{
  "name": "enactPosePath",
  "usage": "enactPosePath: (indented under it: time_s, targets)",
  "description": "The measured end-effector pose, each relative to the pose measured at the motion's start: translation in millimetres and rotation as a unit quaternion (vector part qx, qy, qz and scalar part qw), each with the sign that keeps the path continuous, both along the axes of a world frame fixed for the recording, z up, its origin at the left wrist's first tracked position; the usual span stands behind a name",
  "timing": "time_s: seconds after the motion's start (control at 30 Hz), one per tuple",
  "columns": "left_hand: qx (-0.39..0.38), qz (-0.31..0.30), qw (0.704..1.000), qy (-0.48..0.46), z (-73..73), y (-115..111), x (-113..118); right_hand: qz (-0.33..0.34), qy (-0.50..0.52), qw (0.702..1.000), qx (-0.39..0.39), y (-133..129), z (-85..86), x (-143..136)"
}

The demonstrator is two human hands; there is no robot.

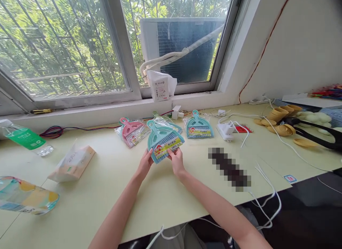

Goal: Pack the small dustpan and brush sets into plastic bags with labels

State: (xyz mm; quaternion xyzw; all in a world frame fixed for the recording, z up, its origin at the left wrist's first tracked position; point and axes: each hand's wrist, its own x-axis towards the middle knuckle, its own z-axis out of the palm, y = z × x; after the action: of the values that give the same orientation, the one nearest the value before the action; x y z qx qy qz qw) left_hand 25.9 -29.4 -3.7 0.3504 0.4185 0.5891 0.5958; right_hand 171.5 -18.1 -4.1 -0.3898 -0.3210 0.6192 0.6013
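Held pack as landmark: 1 blue dustpan-and-brush set [162, 136], raised over the tabletop [107, 206]. Our left hand [145, 164] pinches its left lower corner; our right hand [176, 161], its lower edge. Pink set [131, 131] left, green set [170, 122] behind, 2nd blue set [199, 127] right. We judge: being inspected; any shift calls for 2 matched grips.

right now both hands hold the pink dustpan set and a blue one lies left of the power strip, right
Not pink: the head view shows the left hand and right hand holding a blue dustpan set. Another blue set does lie left of the power strip.
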Motion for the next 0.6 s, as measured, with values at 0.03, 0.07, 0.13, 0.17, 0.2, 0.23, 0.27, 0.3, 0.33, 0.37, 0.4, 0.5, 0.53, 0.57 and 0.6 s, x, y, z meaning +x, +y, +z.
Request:
enactPosePath:
  time_s: [0.03,0.07,0.13,0.17,0.2,0.23,0.27,0.3,0.33,0.37,0.4,0.5,0.53,0.57,0.6]
  targets:
    - [0.001,-0.001,1.0,-0.006,1.3,0.2,0.9,0.0,0.002,1.0,-0.001,0.4,0.1,0.3]
    - [0.005,0.0,1.0,-0.013,3.3,0.4,0.7,0.003,0.008,1.0,-0.002,0.8,0.2,0.6]
    - [0.02,0.018,0.999,-0.027,8.4,0.3,-3.2,0.02,0.019,1.0,-0.006,1.9,0.6,0.9]
    - [0.026,0.034,0.999,-0.029,11.0,0.1,-6.4,0.031,0.022,0.999,-0.01,2.5,1.0,1.1]
    - [0.029,0.051,0.998,-0.025,13.3,-0.2,-10.0,0.043,0.022,0.999,-0.013,3.2,1.6,1.4]
    - [0.031,0.067,0.997,-0.016,15.1,-0.6,-13.6,0.054,0.02,0.998,-0.015,3.8,2.4,1.7]
    - [0.033,0.078,0.996,-0.005,16.3,-0.9,-16.7,0.064,0.018,0.998,-0.016,4.4,3.2,2.1]
    - [0.035,0.084,0.996,0.005,16.8,-1.2,-19.1,0.071,0.017,0.997,-0.016,4.8,4.1,2.6]
    - [0.039,0.087,0.995,0.011,16.8,-1.5,-20.5,0.075,0.018,0.997,-0.016,5.0,4.8,3.0]
    - [0.045,0.089,0.995,0.014,16.3,-1.7,-20.9,0.074,0.018,0.997,-0.014,4.9,5.5,3.2]
    - [0.051,0.091,0.994,0.013,15.6,-1.8,-20.3,0.068,0.018,0.997,-0.012,4.5,5.8,3.3]
    - [0.068,0.099,0.993,-0.005,13.8,-2.2,-14.9,0.036,0.026,0.999,-0.009,0.9,5.6,1.8]
    - [0.071,0.102,0.992,-0.014,13.7,-2.4,-12.8,0.025,0.031,0.999,-0.01,-0.8,5.4,0.8]
    - [0.072,0.106,0.991,-0.022,13.8,-2.6,-10.9,0.015,0.037,0.999,-0.01,-2.6,5.2,-0.3]
    - [0.072,0.112,0.991,-0.027,14.2,-3.0,-9.4,0.009,0.042,0.999,-0.01,-4.4,5.2,-1.4]
